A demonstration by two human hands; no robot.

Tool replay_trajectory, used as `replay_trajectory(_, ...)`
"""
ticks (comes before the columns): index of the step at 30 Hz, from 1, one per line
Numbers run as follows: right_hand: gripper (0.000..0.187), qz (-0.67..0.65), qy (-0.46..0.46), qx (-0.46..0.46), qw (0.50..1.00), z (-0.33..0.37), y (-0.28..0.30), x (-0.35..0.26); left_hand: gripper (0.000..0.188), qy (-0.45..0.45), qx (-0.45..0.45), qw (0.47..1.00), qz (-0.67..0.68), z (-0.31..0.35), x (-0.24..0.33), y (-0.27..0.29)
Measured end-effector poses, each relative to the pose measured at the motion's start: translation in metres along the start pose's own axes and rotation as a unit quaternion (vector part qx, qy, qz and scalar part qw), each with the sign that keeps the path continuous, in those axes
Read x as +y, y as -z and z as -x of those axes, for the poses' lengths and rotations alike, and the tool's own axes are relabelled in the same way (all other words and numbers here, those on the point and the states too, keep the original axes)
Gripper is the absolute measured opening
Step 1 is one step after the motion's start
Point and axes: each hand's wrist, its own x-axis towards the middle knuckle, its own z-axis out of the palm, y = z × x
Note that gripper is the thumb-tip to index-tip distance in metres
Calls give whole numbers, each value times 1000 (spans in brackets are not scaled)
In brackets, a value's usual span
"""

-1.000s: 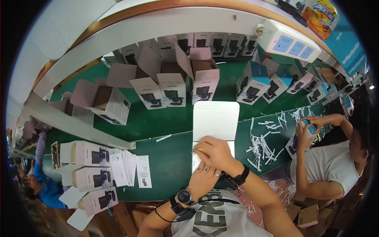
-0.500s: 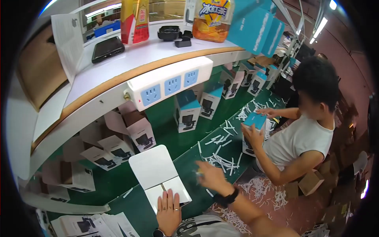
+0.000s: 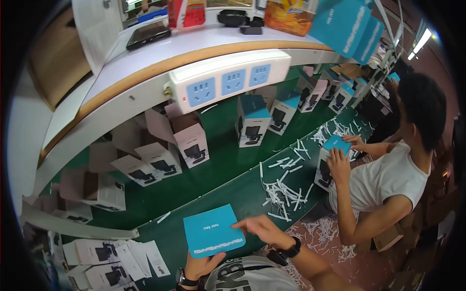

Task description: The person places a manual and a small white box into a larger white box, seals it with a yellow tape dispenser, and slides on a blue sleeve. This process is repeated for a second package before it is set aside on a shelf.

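A box [image 3: 213, 229] lies in front of me with its teal top flap facing up and pale printing along the near edge. My left hand [image 3: 201, 266] holds it at the near side; the thumb shows along the edge, while the other fingers are hidden under or behind the box. At the right side, my right hand [image 3: 267, 230] touches the flap with an outstretched index finger. Its other fingers are loosely bent and partly hidden.
Printed cartons [image 3: 193, 145] with raised flaps line the green bench [image 3: 228, 186]. Shredded paper [image 3: 286, 191] is scattered on it. A co-worker [image 3: 383, 169] at the right handles a teal-topped box [image 3: 326, 165]. A white power strip [image 3: 230, 80] hangs above. Flat printed cartons [image 3: 104, 262] are stacked at lower left.
The white inside of the open flap has turned over, and its teal outside now covers the box. My right hand has come onto the flap; my left has moved to the near edge.
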Motion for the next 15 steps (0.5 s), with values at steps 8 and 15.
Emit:
replay_trajectory(8,23,338,151,-58,927,-38,-9,-75,32,81,179,936,292,21,-15,-17)
replay_trajectory(15,16,318,295,-203,878,-112,-76,-47,29,86,109,945,297,27,-23,-5)
